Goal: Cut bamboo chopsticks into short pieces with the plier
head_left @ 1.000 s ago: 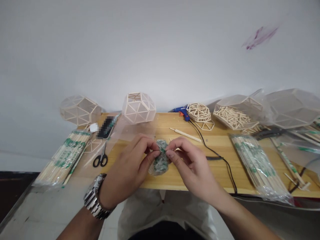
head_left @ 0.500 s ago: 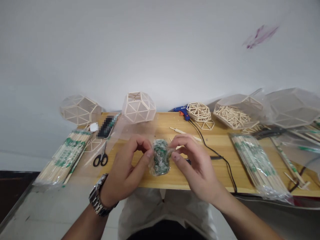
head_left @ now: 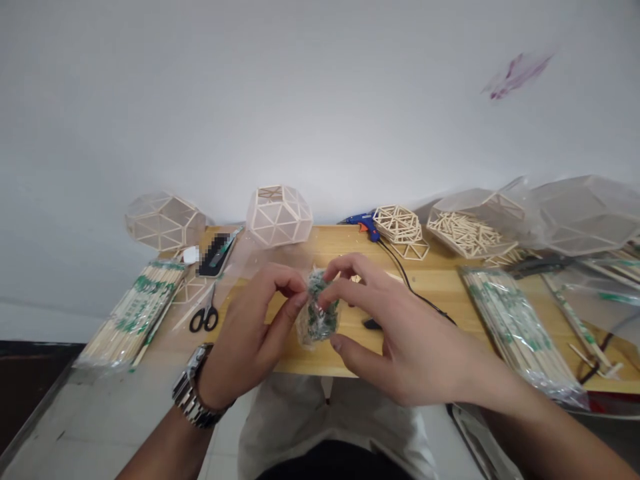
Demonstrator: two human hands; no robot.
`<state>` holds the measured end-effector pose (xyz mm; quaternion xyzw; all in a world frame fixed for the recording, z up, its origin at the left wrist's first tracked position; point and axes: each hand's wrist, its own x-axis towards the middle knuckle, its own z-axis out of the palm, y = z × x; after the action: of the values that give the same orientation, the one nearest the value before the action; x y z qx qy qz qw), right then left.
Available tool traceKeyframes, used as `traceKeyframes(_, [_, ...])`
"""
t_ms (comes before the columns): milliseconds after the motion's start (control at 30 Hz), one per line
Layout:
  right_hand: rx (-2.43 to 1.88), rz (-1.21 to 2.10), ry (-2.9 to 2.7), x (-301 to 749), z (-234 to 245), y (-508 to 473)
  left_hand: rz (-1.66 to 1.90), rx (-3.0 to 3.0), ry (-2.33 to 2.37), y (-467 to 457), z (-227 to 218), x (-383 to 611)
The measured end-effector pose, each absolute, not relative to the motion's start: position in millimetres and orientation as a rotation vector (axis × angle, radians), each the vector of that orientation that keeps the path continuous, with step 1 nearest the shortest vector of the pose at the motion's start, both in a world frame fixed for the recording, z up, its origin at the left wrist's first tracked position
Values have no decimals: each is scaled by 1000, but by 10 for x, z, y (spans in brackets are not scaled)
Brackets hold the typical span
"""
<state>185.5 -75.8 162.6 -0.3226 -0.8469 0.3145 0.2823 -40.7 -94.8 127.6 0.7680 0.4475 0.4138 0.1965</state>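
Observation:
A small clear plastic bag (head_left: 316, 327) with a dark green and whitish filling, whose kind I cannot make out, is between my hands above the wooden table. My left hand (head_left: 265, 327), with a metal-band watch at the wrist, is closed, its thumb and fingertips pinching the bag's left edge. Reaching over from the right, my right hand (head_left: 395, 327) has thumb and fingers apart. Its fingertips rest on or just over the upper part of the bag and partly hide it.
Black-handled scissors (head_left: 204, 317) and a packet of wooden sticks (head_left: 133, 313) lie left. Behind stand a stick-frame polyhedron (head_left: 279, 217), a blue glue gun (head_left: 365, 223) and stacked stick frames (head_left: 400, 227). Another stick packet (head_left: 515, 327) lies right; the glue gun's cord crosses the table (head_left: 430, 283).
My right hand has let go of the bag's right edge and moved left over its top, with its fingers spreading. My left hand keeps its pinch at the left edge.

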Motion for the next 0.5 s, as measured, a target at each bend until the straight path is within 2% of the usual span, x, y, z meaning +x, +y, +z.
traceKeyframes(500, [-868,1040,-2178,1949,1587,-709,1088,2211,1295,-950,1317,-494])
